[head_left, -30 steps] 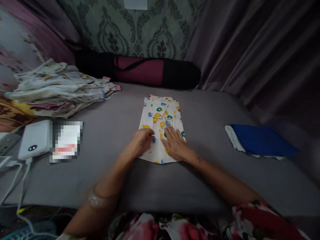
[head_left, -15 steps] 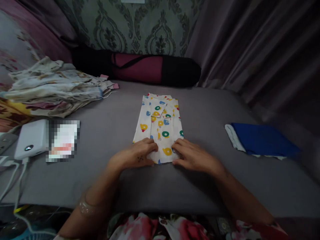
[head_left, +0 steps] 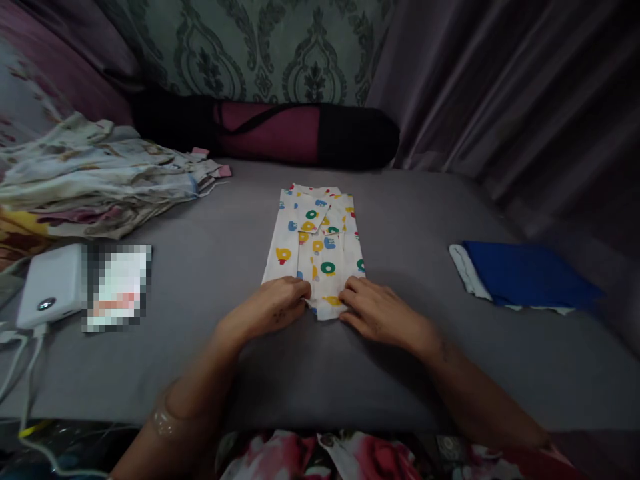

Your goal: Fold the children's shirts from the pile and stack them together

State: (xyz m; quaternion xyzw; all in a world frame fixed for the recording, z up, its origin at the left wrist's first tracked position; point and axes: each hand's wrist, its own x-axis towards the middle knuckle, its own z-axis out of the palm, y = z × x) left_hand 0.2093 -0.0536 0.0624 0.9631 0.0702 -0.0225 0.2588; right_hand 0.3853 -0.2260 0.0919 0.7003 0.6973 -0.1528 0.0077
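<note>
A small white garment (head_left: 317,240) printed with yellow, green and blue shapes lies folded lengthwise on the grey surface (head_left: 240,347). My left hand (head_left: 273,308) has its fingers curled on the garment's near left corner. My right hand (head_left: 377,312) pinches the near right corner. The near edge looks slightly lifted between both hands.
A pile of pale printed cloths (head_left: 95,177) lies at the left. A white power bank (head_left: 47,287) with cables and a blurred card (head_left: 116,287) sit near the left edge. A folded blue cloth (head_left: 520,277) lies at the right. A dark red and black bolster (head_left: 265,133) lies at the back.
Both hands slid from the middle of the garment down to its near edge and closed on the two corners. The near edge has begun to lift.
</note>
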